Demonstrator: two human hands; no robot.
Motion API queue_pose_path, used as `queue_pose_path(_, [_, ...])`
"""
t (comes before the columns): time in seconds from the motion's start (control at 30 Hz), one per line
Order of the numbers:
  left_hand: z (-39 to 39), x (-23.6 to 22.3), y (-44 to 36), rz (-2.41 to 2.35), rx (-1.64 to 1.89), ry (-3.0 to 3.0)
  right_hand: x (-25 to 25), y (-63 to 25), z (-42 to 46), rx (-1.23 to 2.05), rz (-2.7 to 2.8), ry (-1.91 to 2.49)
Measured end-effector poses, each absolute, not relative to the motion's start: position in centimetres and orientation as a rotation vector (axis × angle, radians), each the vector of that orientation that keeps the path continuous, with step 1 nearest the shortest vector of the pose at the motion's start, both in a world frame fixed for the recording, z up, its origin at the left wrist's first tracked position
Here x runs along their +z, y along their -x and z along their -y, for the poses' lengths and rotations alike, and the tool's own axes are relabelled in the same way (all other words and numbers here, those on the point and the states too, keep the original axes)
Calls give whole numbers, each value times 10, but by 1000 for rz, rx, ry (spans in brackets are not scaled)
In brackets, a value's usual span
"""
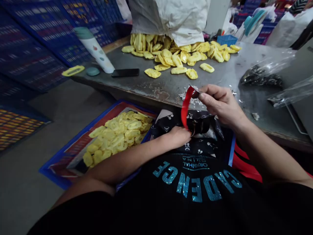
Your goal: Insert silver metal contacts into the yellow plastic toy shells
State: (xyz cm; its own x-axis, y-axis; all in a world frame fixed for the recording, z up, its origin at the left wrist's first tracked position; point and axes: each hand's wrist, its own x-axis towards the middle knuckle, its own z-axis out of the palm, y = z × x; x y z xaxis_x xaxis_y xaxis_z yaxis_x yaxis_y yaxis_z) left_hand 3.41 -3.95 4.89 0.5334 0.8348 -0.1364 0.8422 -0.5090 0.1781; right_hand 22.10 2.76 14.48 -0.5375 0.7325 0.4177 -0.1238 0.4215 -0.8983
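Red ribbon (186,106) rises from a black printed fabric (202,147) just in front of my chest. Its upper end, with a small dark tip, is pinched between the thumb and forefinger of my right hand (221,104), a narrow, closed hold. My left hand (176,137) lies low against the fabric where the ribbon's lower end disappears; its fingers are turned under, so I cannot tell whether they grip cloth, ribbon or both. Step in hand, as I judge it: working the ribbon's end at the fabric. The next move calls for a steady pinch above and a firm anchor below. Beside my left forearm, yellow moulded pieces (114,133) fill a blue crate (66,166). Ahead, a heap of similar pieces (176,60) spreads from under a white sack (168,19) on a grey metal table (146,93). Silvery specks (189,98) lie on the table's edge, just beyond the ribbon. A clear plastic bag (264,68) lies to the right.
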Motion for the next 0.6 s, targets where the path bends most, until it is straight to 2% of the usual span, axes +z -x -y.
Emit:
queue_pose_path(0.2, [80, 78, -1, -1365, 336, -2533, 140, -219, -31, 1377, 1774, 524])
queue_pose_path(0.23, [86, 87, 8, -1335, 502, -2463, 140, -219, -31, 1403, 1768, 521])
queue_pose_path(0.37, [83, 111, 30, -1363, 1587, -1995, 141, -216, -26, 1511, 1764, 499])
queue_pose_path(0.4, [76, 114, 31, -1376, 1740, -1971, 142, -215, -25, 1531, 1767, 489])
queue_pose_path(0.6, [28, 113, 17, -1191, 1819, -2154, 143, -206, -17, 1585, 1799, 458])
